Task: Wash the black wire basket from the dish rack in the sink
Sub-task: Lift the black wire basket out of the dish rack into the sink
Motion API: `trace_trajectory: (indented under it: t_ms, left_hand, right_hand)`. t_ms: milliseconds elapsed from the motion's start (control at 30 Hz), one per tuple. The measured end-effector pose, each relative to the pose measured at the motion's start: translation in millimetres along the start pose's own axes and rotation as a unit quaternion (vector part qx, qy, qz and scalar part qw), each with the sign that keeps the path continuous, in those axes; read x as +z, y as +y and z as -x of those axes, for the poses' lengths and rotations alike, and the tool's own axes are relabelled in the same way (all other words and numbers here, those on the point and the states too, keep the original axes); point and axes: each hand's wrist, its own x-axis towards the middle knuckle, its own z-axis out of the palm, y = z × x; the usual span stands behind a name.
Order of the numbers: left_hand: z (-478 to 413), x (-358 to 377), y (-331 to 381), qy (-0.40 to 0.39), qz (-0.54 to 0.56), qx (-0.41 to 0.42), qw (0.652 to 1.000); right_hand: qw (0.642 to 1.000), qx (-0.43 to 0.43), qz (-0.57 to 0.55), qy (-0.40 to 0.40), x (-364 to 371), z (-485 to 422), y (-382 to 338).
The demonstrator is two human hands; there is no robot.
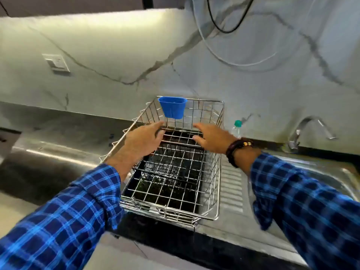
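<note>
Since the black basket (165, 170) lies low inside the steel dish rack (212, 191), under its upper wires, both hands should reach down past them. The left hand (144, 141) curls loosely over a far rack wire; the right hand (210, 138) hovers open beside it. Lift level toward the sink (346, 184), clear of the blue cup (173, 109).

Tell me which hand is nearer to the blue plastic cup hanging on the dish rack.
Left, narrowly. The left hand sits just below and left of the blue cup, fingertips close under its base. The right hand is below and farther to the right.
</note>
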Motion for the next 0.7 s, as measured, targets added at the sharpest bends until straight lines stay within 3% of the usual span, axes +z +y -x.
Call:
trace_trajectory:
  t_ms: [133, 367, 533, 700]
  left_hand:
    - [-12.6, 30.1, -42.0, -0.111, -0.011, -0.09, 0.99]
    - [-23.6, 72.9, -65.3, -0.214, -0.011, -0.201, 0.956]
    - [-30.1, 79.2, -69.5, -0.189, -0.018, -0.194, 0.962]
    - [-57.7, 56.2, -56.6, -0.06, 0.028, -0.199, 0.978]
  right_hand:
    - [0.978, 0.136, 0.079, -0.137, 29.3, -21.1, -8.1]
    - [0.938, 0.257, 0.112, -0.202, 69.9, -37.6, -23.8]
    - [0.936, 0.333, 0.004, -0.116, 71.2, -32.2, -21.2]
    - [0.957, 0.289, -0.003, 0.016, 17.5, -43.4, -9.8]
